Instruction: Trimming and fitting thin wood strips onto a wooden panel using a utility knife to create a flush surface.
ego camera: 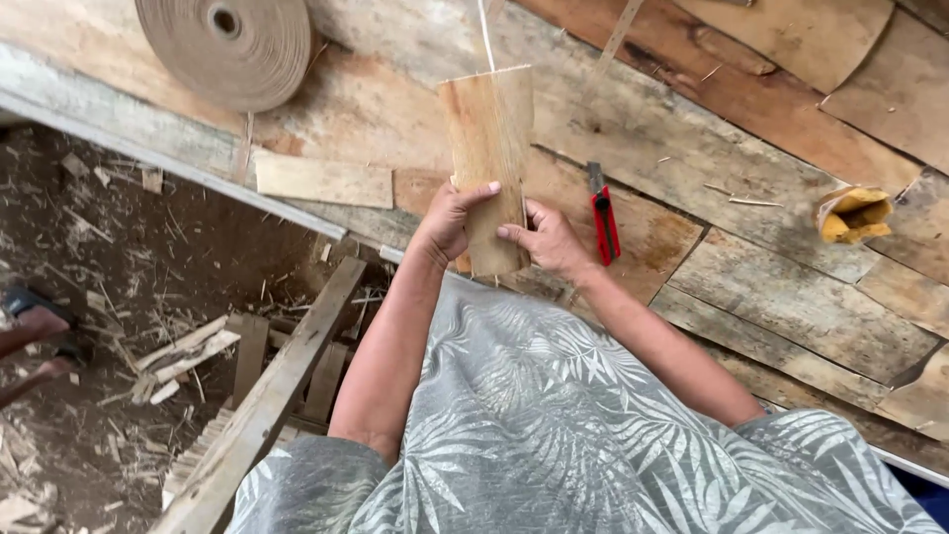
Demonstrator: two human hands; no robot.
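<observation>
Far left, near the workbench's (692,297) back edge: roll of brown tape (229,44); just inward, a loose pale veneer offcut (323,181). At the bench's near edge, centre: left hand (447,220) closed on the left side of an upright veneer strip (491,163), thumb across its face; right hand (547,240) pinching the right side, fingers narrow. Just right, flat on the boards: red utility knife (602,212). Farther right: crumpled yellow glove (852,214). Step in hand, seemingly: checking or aligning the strip. Next move probably calls for a steady one-hand hold, freeing the other for the knife.
</observation>
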